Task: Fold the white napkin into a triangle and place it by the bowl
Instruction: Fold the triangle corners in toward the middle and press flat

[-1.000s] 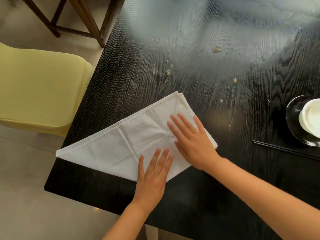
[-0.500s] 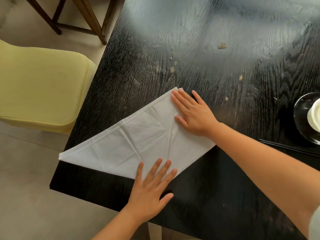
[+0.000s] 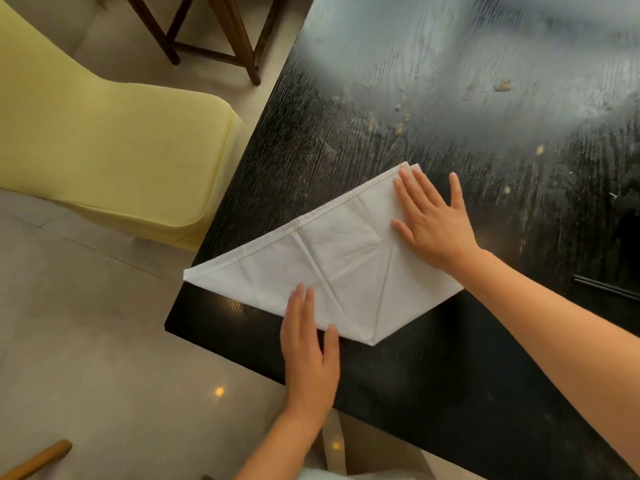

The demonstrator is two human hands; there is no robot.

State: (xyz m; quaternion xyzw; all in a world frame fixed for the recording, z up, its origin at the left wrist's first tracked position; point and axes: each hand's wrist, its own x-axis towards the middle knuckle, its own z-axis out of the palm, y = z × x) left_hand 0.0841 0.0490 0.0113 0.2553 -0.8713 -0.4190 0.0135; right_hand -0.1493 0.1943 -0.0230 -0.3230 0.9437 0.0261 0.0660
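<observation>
The white napkin [image 3: 343, 258] lies flat near the corner of the black wooden table [image 3: 398, 368], folded into a triangle with its long hemmed edge toward the upper left and its point toward me. My right hand [image 3: 431, 220] presses flat on the napkin's far corner, fingers spread. Flat on the near left edge rests my left hand [image 3: 308, 344], fingers together, partly on the cloth and partly on the table. Neither hand grips anything. The bowl is out of view.
A dark chopstick [image 3: 606, 287] lies at the right edge of the table. A yellow chair [image 3: 114, 157] stands close to the table's left side, with wooden chair legs [image 3: 239, 36] behind it. Crumbs [image 3: 504, 85] dot the far tabletop. The table corner [image 3: 169, 327] is near the napkin's left tip.
My right hand has slid from the napkin's middle up to its far corner. My left hand closed its fingers and shifted slightly left. The view swung left, so the bowl left the frame.
</observation>
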